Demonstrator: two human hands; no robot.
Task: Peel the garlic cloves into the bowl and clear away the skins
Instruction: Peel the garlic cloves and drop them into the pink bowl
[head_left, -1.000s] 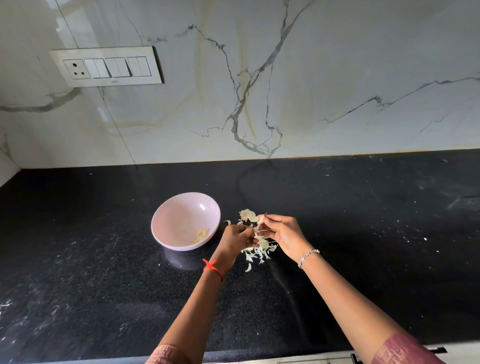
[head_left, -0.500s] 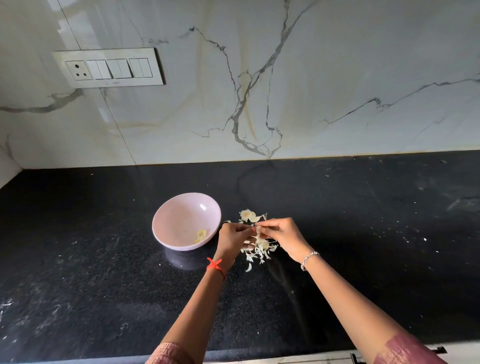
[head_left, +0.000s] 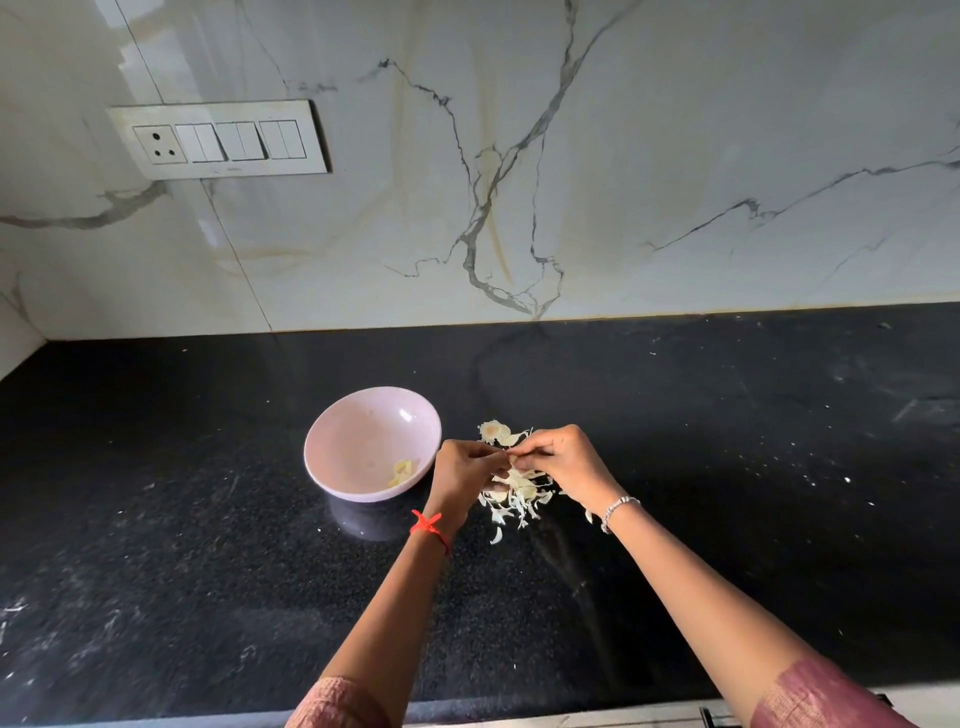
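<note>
A pale pink bowl (head_left: 358, 447) stands on the black counter with a few peeled garlic pieces (head_left: 402, 472) at its lower right inside. Right of the bowl lies a heap of papery garlic skins (head_left: 514, 499). Above that heap my left hand (head_left: 465, 470) and my right hand (head_left: 563, 460) meet, fingertips together, pinching a small garlic clove (head_left: 509, 457) between them. The clove is mostly hidden by the fingers. A larger skin piece (head_left: 493, 431) lies just behind the hands.
The black stone counter (head_left: 208, 571) runs wide to both sides, with white specks at the right. A marble wall (head_left: 571, 182) stands behind it, carrying a switch plate (head_left: 218, 139) at upper left. The counter's front edge (head_left: 519, 719) is at the bottom.
My two hands have drawn closer, so that their fingertips now meet over the skins. The bowl and the heap of skins have not moved.
</note>
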